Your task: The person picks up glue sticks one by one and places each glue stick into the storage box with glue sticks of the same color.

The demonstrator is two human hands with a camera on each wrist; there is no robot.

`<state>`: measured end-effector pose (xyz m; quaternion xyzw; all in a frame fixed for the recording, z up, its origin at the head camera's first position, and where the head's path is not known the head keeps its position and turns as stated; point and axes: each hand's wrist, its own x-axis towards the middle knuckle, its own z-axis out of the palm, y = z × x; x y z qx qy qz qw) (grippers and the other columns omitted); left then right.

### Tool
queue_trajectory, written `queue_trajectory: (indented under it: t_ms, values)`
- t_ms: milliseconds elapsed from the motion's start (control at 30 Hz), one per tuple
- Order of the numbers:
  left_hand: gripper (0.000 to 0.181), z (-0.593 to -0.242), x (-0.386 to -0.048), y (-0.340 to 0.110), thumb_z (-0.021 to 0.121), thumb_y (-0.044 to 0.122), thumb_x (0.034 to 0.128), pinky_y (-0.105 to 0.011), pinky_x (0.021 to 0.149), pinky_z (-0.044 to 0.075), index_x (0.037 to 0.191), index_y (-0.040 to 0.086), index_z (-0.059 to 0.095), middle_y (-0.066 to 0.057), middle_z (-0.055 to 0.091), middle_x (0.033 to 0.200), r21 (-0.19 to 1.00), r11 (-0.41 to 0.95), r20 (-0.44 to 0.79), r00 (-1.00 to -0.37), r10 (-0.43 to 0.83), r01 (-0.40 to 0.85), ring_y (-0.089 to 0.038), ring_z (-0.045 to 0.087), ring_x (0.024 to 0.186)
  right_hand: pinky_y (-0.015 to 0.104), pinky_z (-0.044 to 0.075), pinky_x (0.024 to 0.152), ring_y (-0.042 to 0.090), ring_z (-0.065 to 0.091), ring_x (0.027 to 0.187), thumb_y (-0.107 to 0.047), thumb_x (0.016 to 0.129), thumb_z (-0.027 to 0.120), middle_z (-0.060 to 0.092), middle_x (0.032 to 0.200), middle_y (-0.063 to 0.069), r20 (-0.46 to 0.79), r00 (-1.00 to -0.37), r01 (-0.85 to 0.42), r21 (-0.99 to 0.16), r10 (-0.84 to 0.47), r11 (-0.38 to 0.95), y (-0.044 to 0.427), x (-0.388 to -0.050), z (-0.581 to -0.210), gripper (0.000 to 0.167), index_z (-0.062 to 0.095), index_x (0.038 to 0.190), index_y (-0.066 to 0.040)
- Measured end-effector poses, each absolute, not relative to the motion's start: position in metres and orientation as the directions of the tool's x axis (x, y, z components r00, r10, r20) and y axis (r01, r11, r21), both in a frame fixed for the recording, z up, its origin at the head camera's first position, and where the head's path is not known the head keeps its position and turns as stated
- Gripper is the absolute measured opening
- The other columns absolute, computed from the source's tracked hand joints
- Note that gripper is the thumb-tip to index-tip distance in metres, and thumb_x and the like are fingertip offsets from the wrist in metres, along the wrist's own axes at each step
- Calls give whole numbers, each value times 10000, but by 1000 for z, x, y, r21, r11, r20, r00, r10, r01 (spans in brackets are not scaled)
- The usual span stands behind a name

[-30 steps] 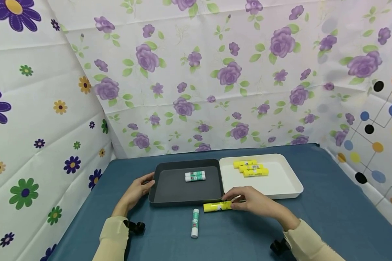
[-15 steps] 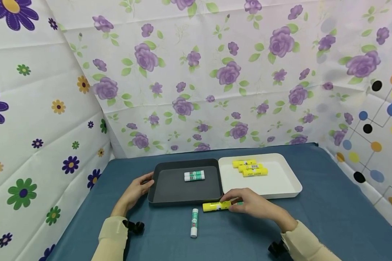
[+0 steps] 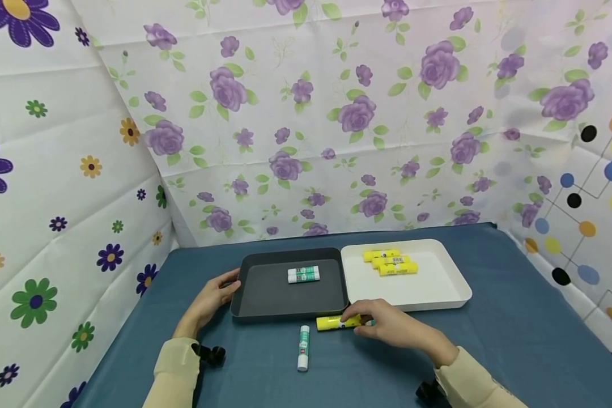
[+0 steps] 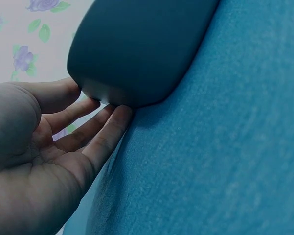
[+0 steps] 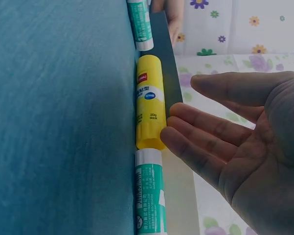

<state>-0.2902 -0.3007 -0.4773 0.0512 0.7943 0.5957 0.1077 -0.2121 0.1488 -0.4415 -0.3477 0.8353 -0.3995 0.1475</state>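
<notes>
At the dark tray's [image 3: 290, 300] left end, my left hand [image 3: 206, 303] rests its extended fingertips against the outer side; the left wrist view shows the thumb and fingers touching the tray wall [image 4: 132, 58]. My right hand [image 3: 392, 326] is over a yellow glue stick [image 3: 331, 323] lying along the trays' front edge. In the right wrist view its fingers are loosely extended beside the yellow stick's [image 5: 150, 103] end, the thumb apart. A green glue stick [image 5: 150, 191] lies end to end with it, mostly hidden by the hand in the head view.
Another green-and-white stick [image 3: 304, 348] lies on the blue cloth [image 3: 255, 368] in front. Two green-and-white sticks [image 3: 303, 275] are in the dark tray. The adjoining white tray [image 3: 428, 289] holds three yellow sticks [image 3: 398, 268]. Patterned cloths [image 3: 285, 113] stand behind and at both sides.
My right hand has shifted slightly down and its fingers lie differently over the yellow stick's right end; more of the green stick behind them shows. My left hand stays at the dark tray.
</notes>
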Motion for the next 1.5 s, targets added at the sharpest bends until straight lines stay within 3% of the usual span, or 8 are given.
queue_trajectory:
  t_ms: [333, 567, 700, 967, 1500]
  values:
    - [584, -474, -290, -299, 499, 174, 1125, -590, 1225, 295, 1650, 50, 276, -238, 343, 1602, 956, 288, -119, -970, 212, -54, -416, 350, 1492, 376, 579, 905, 131, 646, 1040, -81, 1014, 682, 710, 1217, 4, 74, -732, -495, -740, -677, 454, 144, -209, -440, 263, 734, 1270, -108]
    - [588, -473, -289, -298, 506, 179, 1123, -594, 1223, 298, 1649, 48, 278, -247, 345, 1598, 957, 285, -114, -969, 219, -48, -420, 356, 1487, 377, 560, 982, 129, 641, 1144, -84, 985, 727, 686, 1235, -103, 36, -700, -529, -697, -713, 485, 138, -206, -447, 296, 742, 1253, -210]
    - [590, -473, -290, -298, 511, 188, 1123, -588, 1223, 302, 1650, 54, 281, -241, 346, 1600, 957, 283, -118, -970, 215, -54, -413, 360, 1486, 336, 556, 987, 83, 634, 1136, -55, 972, 734, 688, 1223, -120, 15, -682, -548, -673, -731, 497, 134, -205, -452, 326, 749, 1255, -217]
    - [591, -472, -289, -299, 512, 186, 1122, -593, 1223, 297, 1650, 56, 280, -248, 338, 1604, 959, 277, -114, -968, 224, -49, -419, 352, 1490, 288, 575, 911, 86, 643, 1104, 12, 955, 726, 696, 1200, -96, 3, -675, -554, -664, -738, 503, 128, -201, -455, 369, 754, 1252, -205]
    - [593, -472, -287, -298, 510, 171, 1121, -610, 1215, 302, 1649, 42, 272, -262, 330, 1607, 962, 270, -109, -968, 226, -45, -434, 355, 1484, 278, 574, 928, 77, 647, 1113, 17, 952, 724, 705, 1214, -85, 9, -681, -542, -679, -732, 495, 127, -202, -458, 365, 755, 1252, -188]
